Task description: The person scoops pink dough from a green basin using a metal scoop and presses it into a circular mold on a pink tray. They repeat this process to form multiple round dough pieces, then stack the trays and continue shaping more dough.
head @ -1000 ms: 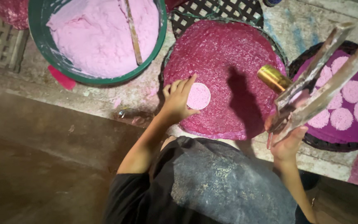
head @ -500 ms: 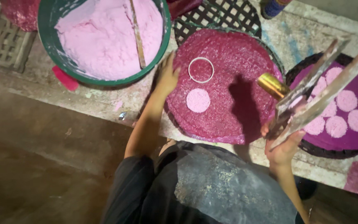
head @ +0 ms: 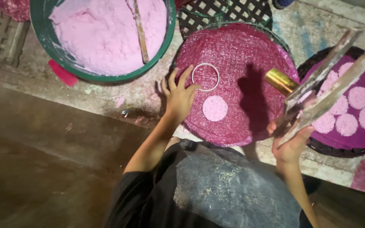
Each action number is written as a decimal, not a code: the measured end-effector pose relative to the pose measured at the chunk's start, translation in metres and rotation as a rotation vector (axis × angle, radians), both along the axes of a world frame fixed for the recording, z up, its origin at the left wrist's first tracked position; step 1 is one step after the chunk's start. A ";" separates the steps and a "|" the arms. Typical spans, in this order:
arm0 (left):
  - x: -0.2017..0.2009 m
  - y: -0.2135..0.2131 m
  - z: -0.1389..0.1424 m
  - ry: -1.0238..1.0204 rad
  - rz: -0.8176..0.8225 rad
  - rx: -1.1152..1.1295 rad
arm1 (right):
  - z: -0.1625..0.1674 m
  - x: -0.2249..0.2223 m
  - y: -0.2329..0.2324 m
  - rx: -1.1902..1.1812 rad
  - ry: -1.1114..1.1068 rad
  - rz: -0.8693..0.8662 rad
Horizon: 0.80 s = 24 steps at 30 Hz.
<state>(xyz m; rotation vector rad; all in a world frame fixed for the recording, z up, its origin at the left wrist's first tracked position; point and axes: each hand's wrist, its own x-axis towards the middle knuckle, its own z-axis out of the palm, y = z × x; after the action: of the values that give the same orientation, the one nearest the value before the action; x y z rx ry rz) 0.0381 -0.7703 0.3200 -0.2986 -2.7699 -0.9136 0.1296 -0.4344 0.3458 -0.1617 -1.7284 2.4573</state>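
From the head camera, the left hand (head: 179, 95) lies on the near-left part of a round magenta mat (head: 237, 80), fingers spread apart, with the fingertips touching a thin white ring (head: 205, 77) that lies flat on the mat. Just to the right of that hand, below the ring, sits a flat pink disc (head: 215, 108). The right hand (head: 291, 145) is closed around the lower end of two long pale flat sticks (head: 332, 84) that slant up and away from it; how the fingers sit on them is hard to make out. Beyond that hand a dark tray (head: 343, 145) carries several more pink discs. Up and left of the left hand stands a green basin (head: 43, 38) of pink powder.
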 end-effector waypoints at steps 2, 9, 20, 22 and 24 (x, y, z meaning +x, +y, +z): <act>0.003 -0.001 0.000 0.025 -0.002 0.003 | -0.005 -0.001 0.000 0.004 -0.031 0.024; 0.000 -0.009 0.019 0.098 -0.081 0.039 | -0.003 -0.021 0.006 0.396 -0.112 0.236; -0.114 0.027 0.036 -0.197 -0.478 2.327 | 0.091 -0.166 -0.037 1.068 -0.526 0.893; -0.118 0.015 0.033 -0.163 -0.426 2.369 | 0.099 -0.173 -0.054 1.222 -0.450 0.877; -0.120 0.002 0.030 -0.144 -0.420 2.423 | 0.100 -0.174 -0.070 1.320 -0.360 0.852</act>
<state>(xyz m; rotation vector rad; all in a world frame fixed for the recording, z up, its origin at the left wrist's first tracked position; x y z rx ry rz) -0.0818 -0.7683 0.3502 -0.2180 -0.0457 -3.0790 -0.0447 -0.5045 0.4455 0.3602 -3.6599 0.9745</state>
